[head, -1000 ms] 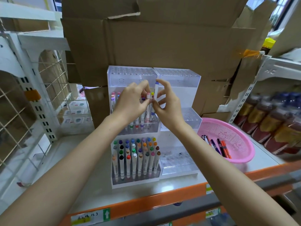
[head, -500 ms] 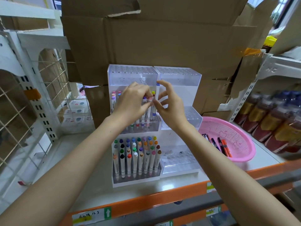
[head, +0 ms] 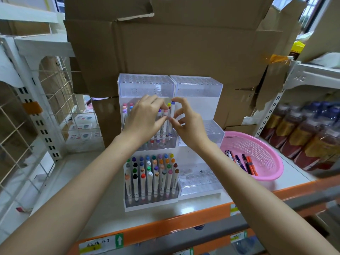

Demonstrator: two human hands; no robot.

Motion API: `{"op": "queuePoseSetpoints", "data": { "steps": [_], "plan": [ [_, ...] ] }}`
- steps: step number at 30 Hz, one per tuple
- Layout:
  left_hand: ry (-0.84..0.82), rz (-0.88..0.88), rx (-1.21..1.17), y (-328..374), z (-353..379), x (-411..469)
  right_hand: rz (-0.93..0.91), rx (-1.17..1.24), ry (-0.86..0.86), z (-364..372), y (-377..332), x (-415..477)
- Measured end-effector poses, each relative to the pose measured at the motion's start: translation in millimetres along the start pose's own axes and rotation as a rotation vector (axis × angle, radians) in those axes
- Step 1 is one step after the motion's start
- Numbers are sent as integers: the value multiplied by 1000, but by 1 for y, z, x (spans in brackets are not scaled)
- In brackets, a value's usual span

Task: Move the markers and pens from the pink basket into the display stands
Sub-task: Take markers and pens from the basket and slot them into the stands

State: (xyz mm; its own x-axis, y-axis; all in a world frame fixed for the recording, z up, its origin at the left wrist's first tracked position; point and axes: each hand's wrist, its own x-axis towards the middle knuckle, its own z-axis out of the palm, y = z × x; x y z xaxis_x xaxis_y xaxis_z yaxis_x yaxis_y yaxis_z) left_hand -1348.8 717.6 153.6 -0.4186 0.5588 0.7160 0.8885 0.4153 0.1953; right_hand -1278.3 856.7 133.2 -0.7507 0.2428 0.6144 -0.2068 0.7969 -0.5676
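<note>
head | right hand [head: 187, 124] pinches blue-capped marker [head: 172, 112] | left hand [head: 143, 118] grip unclear
</note>
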Motion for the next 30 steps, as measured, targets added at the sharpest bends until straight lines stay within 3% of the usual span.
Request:
{"op": "queuePoseSetpoints", "data": {
  "steps": [30],
  "plan": [
    [3,-36,-3,2,1,-7,-54,-233,-86,3,5,-8]
  ]
}}
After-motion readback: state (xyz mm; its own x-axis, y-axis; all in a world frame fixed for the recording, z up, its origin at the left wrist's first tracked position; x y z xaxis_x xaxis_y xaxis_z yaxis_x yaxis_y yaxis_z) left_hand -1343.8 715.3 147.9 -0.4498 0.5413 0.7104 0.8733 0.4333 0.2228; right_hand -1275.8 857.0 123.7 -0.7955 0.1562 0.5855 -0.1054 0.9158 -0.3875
